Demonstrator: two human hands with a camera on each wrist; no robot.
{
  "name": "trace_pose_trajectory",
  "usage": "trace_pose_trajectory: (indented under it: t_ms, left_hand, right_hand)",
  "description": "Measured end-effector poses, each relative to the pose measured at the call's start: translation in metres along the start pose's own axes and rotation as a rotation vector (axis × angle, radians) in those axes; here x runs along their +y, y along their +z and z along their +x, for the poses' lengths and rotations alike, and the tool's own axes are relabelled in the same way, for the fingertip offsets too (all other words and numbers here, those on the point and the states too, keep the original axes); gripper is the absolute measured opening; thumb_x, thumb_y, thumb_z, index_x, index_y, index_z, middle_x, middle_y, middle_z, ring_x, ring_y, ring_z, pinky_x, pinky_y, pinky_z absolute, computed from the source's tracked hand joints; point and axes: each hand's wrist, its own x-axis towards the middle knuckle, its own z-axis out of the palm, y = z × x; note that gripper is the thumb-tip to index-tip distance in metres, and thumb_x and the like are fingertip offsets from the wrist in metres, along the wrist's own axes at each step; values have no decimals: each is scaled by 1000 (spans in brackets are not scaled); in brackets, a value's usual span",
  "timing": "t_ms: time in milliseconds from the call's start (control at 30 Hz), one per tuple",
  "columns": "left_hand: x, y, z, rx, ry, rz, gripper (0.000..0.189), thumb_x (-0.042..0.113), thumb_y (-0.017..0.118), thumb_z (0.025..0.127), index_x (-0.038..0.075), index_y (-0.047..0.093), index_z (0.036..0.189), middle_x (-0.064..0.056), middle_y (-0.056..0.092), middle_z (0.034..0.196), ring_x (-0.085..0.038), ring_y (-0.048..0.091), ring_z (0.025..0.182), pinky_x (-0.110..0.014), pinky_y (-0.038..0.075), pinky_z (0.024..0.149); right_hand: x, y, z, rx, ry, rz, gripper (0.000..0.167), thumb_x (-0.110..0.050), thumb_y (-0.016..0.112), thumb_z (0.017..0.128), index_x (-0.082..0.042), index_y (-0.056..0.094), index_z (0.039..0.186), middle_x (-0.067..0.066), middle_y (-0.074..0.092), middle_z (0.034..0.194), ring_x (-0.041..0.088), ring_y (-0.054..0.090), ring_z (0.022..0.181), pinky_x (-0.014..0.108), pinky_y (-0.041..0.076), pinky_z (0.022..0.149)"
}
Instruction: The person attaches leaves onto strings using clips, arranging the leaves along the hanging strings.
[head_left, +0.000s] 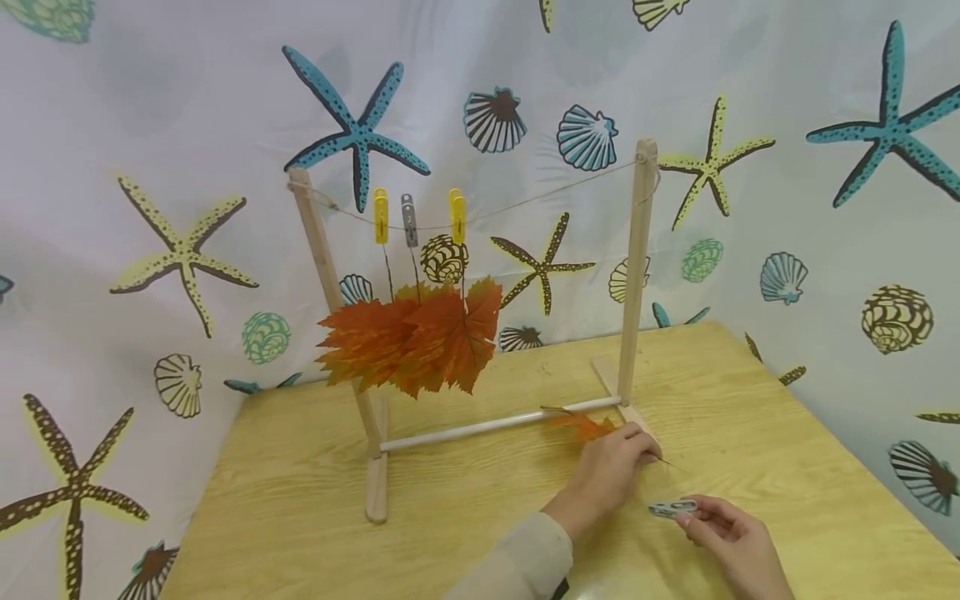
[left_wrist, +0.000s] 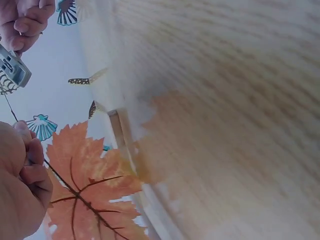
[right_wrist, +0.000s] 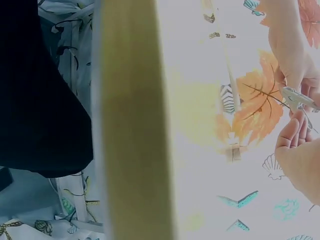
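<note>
My left hand (head_left: 609,473) pinches the thin stem of an orange maple leaf (left_wrist: 82,187), low over the right side of the table. In the head view most of that leaf lies behind the hand. A grey clothespin (head_left: 672,507) is held between thumb and fingers of my right hand (head_left: 738,542), just to the right of the stem. The left wrist view shows the clothespin close to the stem's free end; whether they touch I cannot tell.
A wooden frame (head_left: 635,283) carries a string (head_left: 547,196) between its posts. Several orange leaves (head_left: 450,342) hang there, overlapping, from two yellow clothespins and a grey clothespin (head_left: 409,221). A white bar (head_left: 465,429) joins the posts low above the table (head_left: 300,492). Patterned cloth surrounds it.
</note>
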Motion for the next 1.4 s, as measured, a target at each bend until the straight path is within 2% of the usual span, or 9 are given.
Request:
trace_pose_trajectory:
  t_ms: [233,433,600,733,967,1100,1200,1333,1400]
  left_hand:
    - [-4,-17,2,-11,-96,92,11,29,62,99,26,72,101,13,69,95,0,62,72,-12,40,55]
    - [-8,-34,4,50,-83,157,9,28,63,99,25,72,99,12,70,93,-1,63,67,-13,40,50]
    - [-7,-44,7,37,-104,168,11,26,63,100,24,74,102,10,73,97,-2,68,73,-13,45,53]
    - [-6,-52,10,34,-169,104,13,25,63,99,22,75,106,8,74,95,-1,65,68,-11,39,49]
    - [-9,-80,20,122,-290,-38,11,24,67,97,21,76,103,8,76,97,-3,65,69,-11,36,50]
    - [-11,-97,25,136,-379,-184,12,21,66,98,18,75,105,4,77,102,-5,58,60,-15,34,48]
    - [-12,-106,25,134,-432,-271,14,20,65,98,17,75,106,2,77,103,-6,56,60,-17,37,49]
    - [-13,-110,24,142,-476,-303,15,22,65,98,17,76,106,3,76,103,-6,63,72,-17,42,57]
    - [-15,-113,25,159,-487,-314,14,22,65,98,18,76,106,3,76,103,-5,60,68,-18,40,54]
  right_hand:
    - [-14,0,3,-11,-68,-34,46,-24,70,95,7,60,128,-6,66,92,10,69,82,27,58,77]
    - [-28,-1,10,-57,-125,-61,48,-29,68,96,6,60,128,-6,67,96,9,67,85,26,57,79]
    - [-36,-1,13,-79,-197,-77,46,-27,68,96,6,60,126,-3,67,96,7,67,85,25,57,79]
    - [-42,-2,14,-87,-241,-100,45,-27,67,97,7,60,126,-3,66,97,5,67,87,23,57,78]
    - [-58,-2,19,-103,-332,-118,41,-23,67,97,7,61,124,-4,65,96,4,68,86,22,57,77]
    - [-68,1,23,-116,-360,-119,42,-25,67,97,6,61,124,-4,65,94,5,68,86,22,57,76]
    - [-73,2,27,-129,-381,-110,41,-24,67,97,7,61,124,-5,65,95,5,68,86,21,57,77]
    - [-79,5,31,-142,-403,-83,41,-22,67,97,8,60,124,-7,66,95,4,67,86,21,57,77]
    - [-83,7,33,-148,-414,-75,41,-22,67,97,8,60,125,-8,67,95,3,67,86,21,57,77]
